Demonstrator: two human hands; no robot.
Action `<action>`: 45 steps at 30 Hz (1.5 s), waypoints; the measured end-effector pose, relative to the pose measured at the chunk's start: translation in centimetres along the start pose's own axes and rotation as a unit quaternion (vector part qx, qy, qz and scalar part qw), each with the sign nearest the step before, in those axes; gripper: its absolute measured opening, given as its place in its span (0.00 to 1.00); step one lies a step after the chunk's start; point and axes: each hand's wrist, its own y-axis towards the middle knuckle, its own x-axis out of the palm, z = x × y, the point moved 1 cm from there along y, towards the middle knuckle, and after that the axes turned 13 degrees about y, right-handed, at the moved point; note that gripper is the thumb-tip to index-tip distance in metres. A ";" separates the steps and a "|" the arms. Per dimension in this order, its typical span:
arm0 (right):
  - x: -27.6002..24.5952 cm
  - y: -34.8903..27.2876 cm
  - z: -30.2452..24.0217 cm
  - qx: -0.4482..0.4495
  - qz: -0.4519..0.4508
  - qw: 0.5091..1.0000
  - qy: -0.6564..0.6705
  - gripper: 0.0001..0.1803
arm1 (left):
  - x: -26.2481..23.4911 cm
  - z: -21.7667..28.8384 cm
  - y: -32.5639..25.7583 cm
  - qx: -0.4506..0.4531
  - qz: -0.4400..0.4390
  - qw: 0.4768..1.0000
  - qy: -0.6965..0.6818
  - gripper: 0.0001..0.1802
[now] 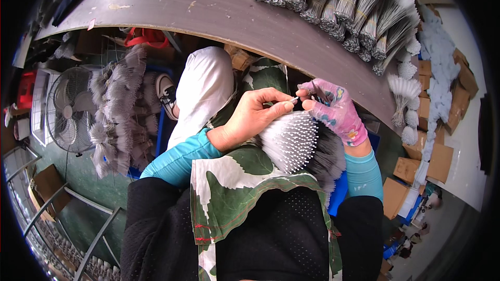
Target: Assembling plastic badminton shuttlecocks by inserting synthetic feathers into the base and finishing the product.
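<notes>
My bare left hand (250, 117) pinches the tip of a thin white-tipped wire piece (294, 101) between thumb and forefinger. My right hand (336, 112), in a pink patterned glove, grips the same small piece from the other side, fingertips touching the left ones. Just below both hands a fanned bundle of white-tipped grey wire stems (291, 140) rests in my lap on a leaf-patterned apron (234, 177).
A curved grey worktable (208, 5) carries several banded bundles of grey wire stems (344, 5) at its far right. More finished white-tipped bundles (409, 91) lie beyond. A rack of grey tufted bundles (117, 109) and a floor fan (67, 109) stand left. Cardboard boxes (432, 156) sit right.
</notes>
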 end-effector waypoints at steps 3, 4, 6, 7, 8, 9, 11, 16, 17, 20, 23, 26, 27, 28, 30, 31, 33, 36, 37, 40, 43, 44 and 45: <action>0.2 0.2 -0.3 0.018 -0.032 0.997 -0.071 0.12 | -0.1 0.3 0.0 -0.027 -0.015 0.999 0.015 0.10; 0.3 0.2 -0.4 0.018 -0.032 0.997 -0.072 0.12 | 0.0 0.2 0.0 -0.019 -0.013 1.000 0.014 0.09; 0.5 0.4 -0.5 -0.023 -0.021 0.984 -0.176 0.09 | 0.0 0.2 0.0 -0.011 -0.010 1.000 0.014 0.09; 0.8 0.5 -0.7 -0.022 -0.022 0.984 -0.176 0.09 | 0.0 0.3 0.0 -0.009 -0.013 1.000 0.022 0.09; 1.1 0.4 -0.9 -0.049 -0.018 0.975 -0.218 0.07 | 0.1 0.3 0.1 -0.008 -0.018 0.999 0.029 0.09; 1.3 0.3 -1.0 -0.076 -0.014 0.963 -0.259 0.05 | 0.1 0.3 0.0 -0.009 -0.018 0.999 0.028 0.09; 1.1 0.3 -0.9 -0.072 0.006 0.967 -0.242 0.05 | 0.2 0.3 0.0 -0.020 -0.023 1.000 0.007 0.09; -1.1 0.6 -1.9 0.046 0.068 0.991 -0.103 0.09 | 0.0 0.4 0.2 -0.045 -0.026 0.995 -0.082 0.09; -1.0 0.3 -2.2 0.041 0.054 0.989 -0.129 0.16 | -0.1 0.6 0.3 -0.065 -0.048 0.993 -0.092 0.09; -2.0 0.1 -1.6 0.095 -0.004 0.995 -0.025 0.21 | -0.1 0.7 0.6 -0.101 -0.084 0.984 -0.124 0.09; -1.4 -0.4 -2.9 0.149 -0.031 0.984 -0.091 0.24 | -0.1 0.8 0.7 -0.125 -0.110 0.973 -0.158 0.09; -0.8 -0.6 -3.0 0.149 -0.030 0.984 -0.098 0.23 | -0.2 0.6 0.7 -0.135 -0.125 0.970 -0.159 0.09; -0.8 -0.6 -3.2 0.167 -0.048 0.978 -0.113 0.21 | -0.2 0.5 0.7 -0.138 -0.124 0.972 -0.146 0.09; -0.8 -0.6 -3.4 0.185 -0.066 0.972 -0.128 0.20 | -0.1 0.5 0.7 -0.139 -0.125 0.972 -0.146 0.09; -0.6 -0.7 -3.4 0.186 -0.053 0.973 -0.127 0.18 | 0.0 0.5 0.6 -0.113 -0.100 0.982 -0.109 0.09; -0.8 -0.6 -3.2 0.184 -0.060 0.970 -0.147 0.18 | 0.1 0.6 0.6 -0.115 -0.102 0.982 -0.109 0.09; -0.8 -0.4 -3.2 0.182 -0.066 0.967 -0.167 0.18 | 0.1 0.7 0.7 -0.098 -0.090 0.986 -0.098 0.08; -0.2 -0.2 -3.9 0.177 -0.069 0.958 -0.213 0.18 | 0.1 0.9 0.7 -0.098 -0.095 0.986 -0.096 0.08; 0.0 -0.1 -4.0 0.174 -0.065 0.953 -0.239 0.19 | 0.1 0.9 0.7 -0.099 -0.095 0.986 -0.096 0.08; 0.1 0.2 -4.1 0.174 -0.060 0.947 -0.263 0.19 | 0.1 0.8 0.6 -0.108 -0.089 0.985 -0.105 0.09; 0.3 0.3 -4.1 0.178 -0.061 0.947 -0.259 0.19 | -0.1 0.8 0.6 -0.101 -0.085 0.987 -0.092 0.08; 0.3 0.3 -4.1 0.177 -0.063 0.949 -0.252 0.20 | 0.0 0.8 0.6 -0.097 -0.083 0.988 -0.086 0.08; 0.2 0.2 -4.1 0.176 -0.063 0.950 -0.252 0.20 | 0.1 0.8 0.6 -0.092 -0.081 0.989 -0.080 0.08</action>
